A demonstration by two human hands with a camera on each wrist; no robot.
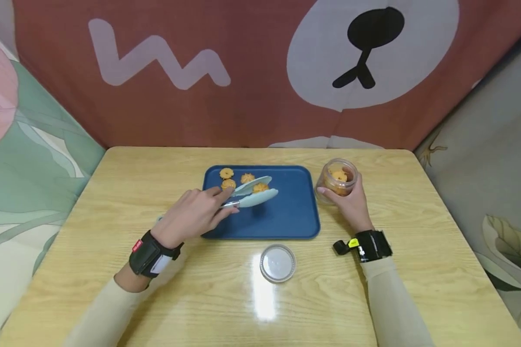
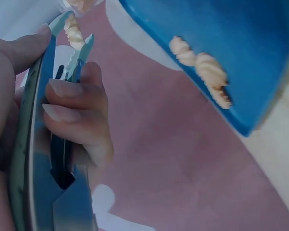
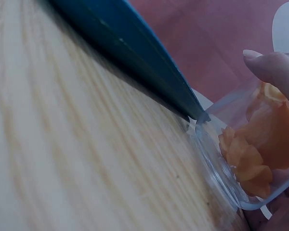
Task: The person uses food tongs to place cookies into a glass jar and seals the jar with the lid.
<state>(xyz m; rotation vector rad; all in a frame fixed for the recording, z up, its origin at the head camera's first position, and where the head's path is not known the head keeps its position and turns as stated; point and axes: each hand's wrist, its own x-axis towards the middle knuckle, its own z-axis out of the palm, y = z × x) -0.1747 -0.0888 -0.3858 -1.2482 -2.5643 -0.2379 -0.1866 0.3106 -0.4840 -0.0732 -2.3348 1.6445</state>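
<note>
My left hand (image 1: 195, 212) holds a pair of tongs (image 1: 258, 197) with pale green tips over the blue tray (image 1: 286, 224). Between the tips is a cookie (image 2: 73, 31), lifted above the tray in the left wrist view. Several piped golden cookies (image 1: 226, 173) lie at the tray's far left part. To the right of the tray, my right hand (image 1: 351, 207) grips a clear jar (image 1: 323, 180), thumb on the near side. Inside the jar are cookies (image 3: 245, 163). The jar's mouth faces up, and its base is close to the wooden table in the right wrist view.
A round clear lid (image 1: 278, 263) lies on the wooden table (image 1: 191, 299) in front of the tray. Behind the table hangs a reddish-brown curtain (image 1: 252, 115) with a bear-like print. Patterned fabric (image 1: 47, 130) stands along the left side.
</note>
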